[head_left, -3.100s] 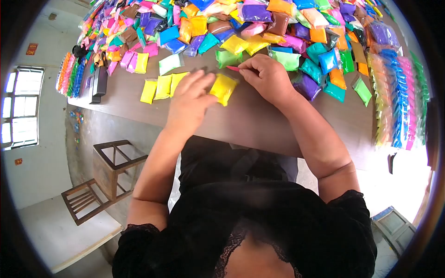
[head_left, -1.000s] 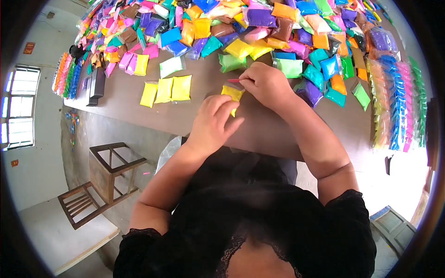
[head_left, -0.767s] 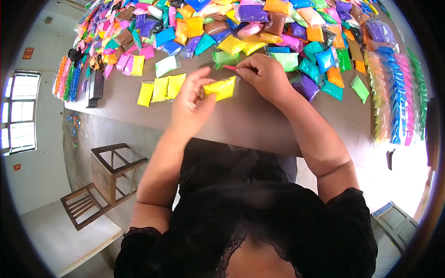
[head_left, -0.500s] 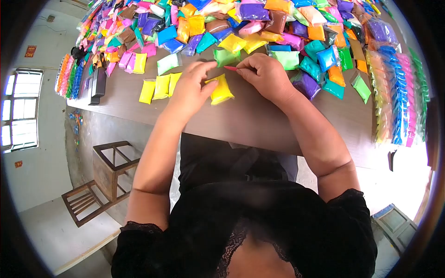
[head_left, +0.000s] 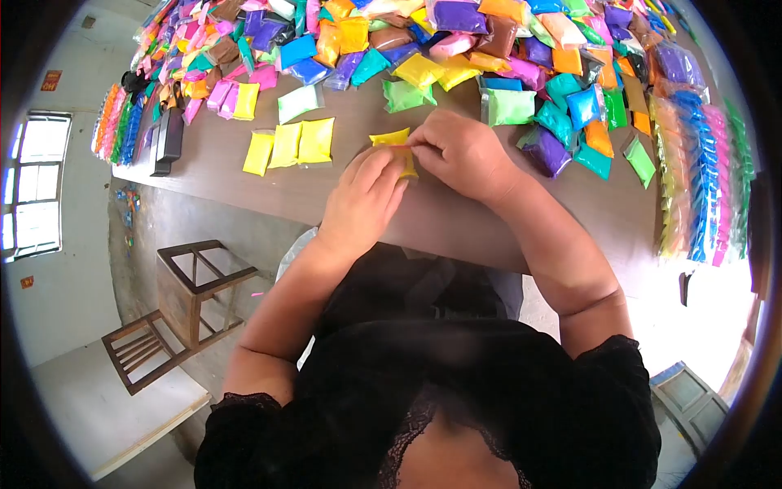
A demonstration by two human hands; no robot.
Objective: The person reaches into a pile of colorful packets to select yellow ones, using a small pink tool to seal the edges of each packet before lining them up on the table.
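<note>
My right hand is closed in a pinch on a thin red strip, its end pointing left over a yellow packet. This soft, clear-wrapped packet lies on the table, partly covered by both hands. My left hand reaches over the packet's near left part, with its fingers stretched together and the thumb apart; its fingertips are right by the strip's end. Left of it, three yellow packets lie side by side in a row. A light green packet sits just beyond the hands.
A large heap of multicoloured packets covers the table's far side. Long strips of joined packets hang at the right edge, others at the left. A black box-like object lies at left. A wooden chair is on the floor.
My left hand has moved right and nearer to me, from beside the yellow packet to over it, uncovering the row's third packet. My right hand keeps its pinch on the red strip, now lower over the packet.
</note>
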